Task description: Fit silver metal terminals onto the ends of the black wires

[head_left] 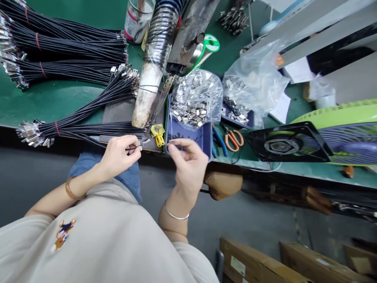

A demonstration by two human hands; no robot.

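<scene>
- At the counter's point(59, 98) near edge, the left hand point(119, 155) pinches a thin cable point(136, 147) between thumb and fingers, its metal tip pointing right.
- Right hand point(188, 163) sits over the blue tray's point(204, 137) near edge, fingers pinched together; what they grip is too small to tell.
- Bag point(196, 96) of metal clips lies behind the tray; bundles point(88, 118) lie left, scissors point(234, 139) right.
</scene>
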